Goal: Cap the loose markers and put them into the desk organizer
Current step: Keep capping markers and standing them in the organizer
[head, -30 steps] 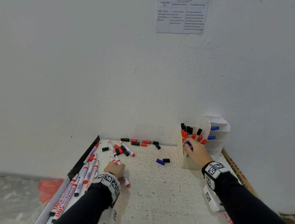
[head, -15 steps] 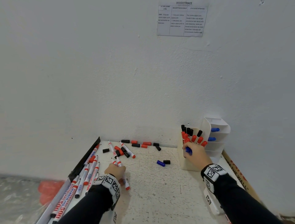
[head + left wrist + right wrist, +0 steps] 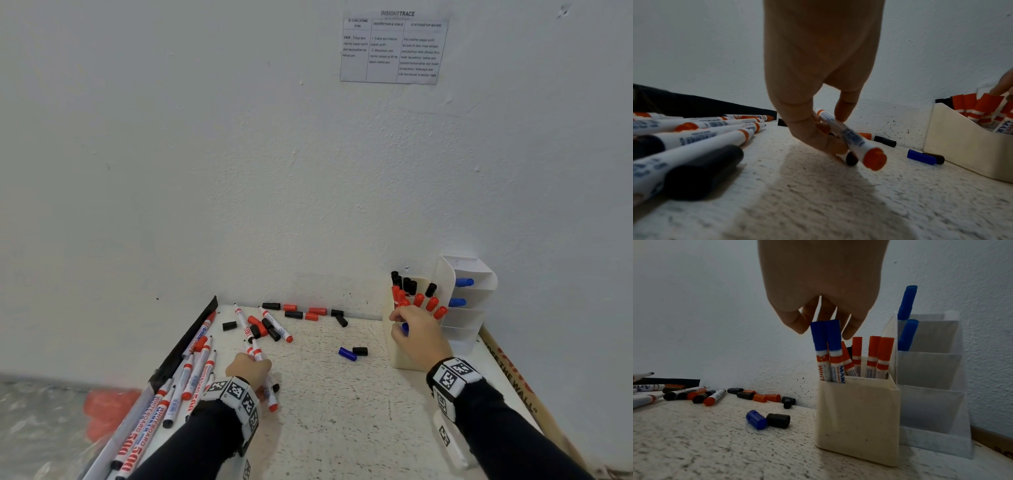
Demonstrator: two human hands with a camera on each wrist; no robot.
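The blue-capped markers (image 3: 827, 344) have now been lowered into the desk organizer (image 3: 857, 421), the right hand (image 3: 824, 288) loosely pinching them; an uncapped marker (image 3: 851, 139) is gripped on the tabletop (image 3: 342, 411) by the left hand (image 3: 818, 73).

The head view looks forward and down from above at the tabletop (image 3: 342, 411) against a white wall, taking in both hands. Each wrist view sits low, close behind its own hand, facing the wall. All three share the blue cap (image 3: 347, 354) (image 3: 922, 157) (image 3: 756, 419) and, seemingly, the cream desk organizer (image 3: 400, 356) (image 3: 966, 155) (image 3: 857, 421).
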